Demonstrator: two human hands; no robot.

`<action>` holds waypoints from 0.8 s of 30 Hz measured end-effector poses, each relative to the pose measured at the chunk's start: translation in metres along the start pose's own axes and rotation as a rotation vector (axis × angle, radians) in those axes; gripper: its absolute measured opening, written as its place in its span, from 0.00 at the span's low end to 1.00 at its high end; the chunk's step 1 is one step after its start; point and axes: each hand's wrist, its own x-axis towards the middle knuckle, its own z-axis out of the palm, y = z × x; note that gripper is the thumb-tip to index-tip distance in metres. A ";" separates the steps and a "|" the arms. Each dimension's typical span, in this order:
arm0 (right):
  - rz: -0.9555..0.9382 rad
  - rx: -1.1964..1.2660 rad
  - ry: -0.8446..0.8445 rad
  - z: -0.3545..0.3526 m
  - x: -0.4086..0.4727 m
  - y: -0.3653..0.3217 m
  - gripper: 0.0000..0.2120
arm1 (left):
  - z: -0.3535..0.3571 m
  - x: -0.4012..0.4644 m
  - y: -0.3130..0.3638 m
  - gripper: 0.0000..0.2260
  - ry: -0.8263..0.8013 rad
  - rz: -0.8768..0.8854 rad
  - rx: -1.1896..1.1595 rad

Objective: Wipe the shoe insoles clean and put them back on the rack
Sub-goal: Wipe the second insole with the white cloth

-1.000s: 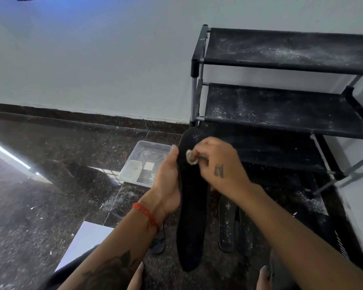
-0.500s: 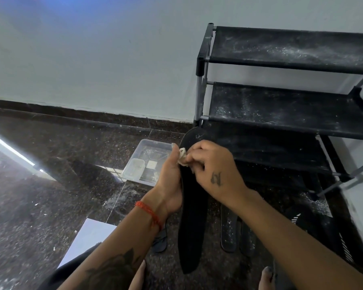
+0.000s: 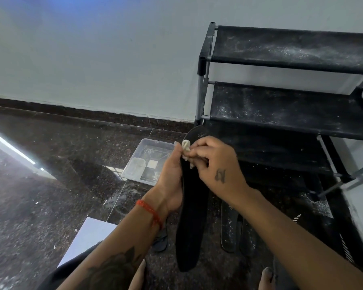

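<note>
head view: left hand [image 3: 169, 181] gripping black insole [image 3: 192, 216] upright before dusty shoe rack [image 3: 291, 105]; right hand [image 3: 215, 164] pinching small white cloth wad [image 3: 186, 146] at toe end. best wiped in firm full-length strokes, insole braced.

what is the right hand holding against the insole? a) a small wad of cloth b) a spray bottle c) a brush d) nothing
a: the right hand pinches a small pale cloth wad against the top end of the black insole, which the left hand holds upright.
</note>
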 end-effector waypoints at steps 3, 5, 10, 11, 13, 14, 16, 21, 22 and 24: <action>0.075 -0.104 -0.005 -0.016 0.008 0.015 0.08 | 0.003 -0.001 0.001 0.30 0.000 -0.046 0.057; 0.167 -0.170 0.032 -0.027 0.011 0.027 0.08 | 0.004 -0.002 0.001 0.31 -0.014 -0.077 0.065; 0.212 -0.091 0.255 -0.032 0.013 0.027 0.08 | 0.006 -0.006 0.004 0.26 -0.063 -0.057 0.063; 0.144 -0.077 0.236 -0.026 0.011 0.019 0.09 | 0.007 -0.007 0.004 0.25 -0.071 -0.048 0.069; 0.001 -0.083 0.123 -0.013 0.006 0.007 0.09 | 0.007 -0.008 0.003 0.26 -0.075 -0.027 0.078; -0.039 -0.095 0.073 -0.008 0.004 0.004 0.10 | 0.007 -0.007 0.002 0.27 -0.069 -0.019 0.081; -0.035 -0.131 0.036 -0.007 0.005 0.008 0.12 | 0.006 -0.005 0.001 0.28 -0.058 -0.030 0.084; 0.218 -0.237 0.028 -0.028 0.013 0.031 0.14 | 0.005 -0.002 -0.002 0.32 -0.038 -0.069 0.083; 0.272 -0.247 0.053 -0.033 0.014 0.035 0.13 | 0.005 -0.002 -0.001 0.31 -0.040 -0.075 0.075; 0.299 -0.237 0.167 -0.037 0.015 0.036 0.12 | 0.005 -0.002 0.001 0.31 -0.057 -0.068 0.070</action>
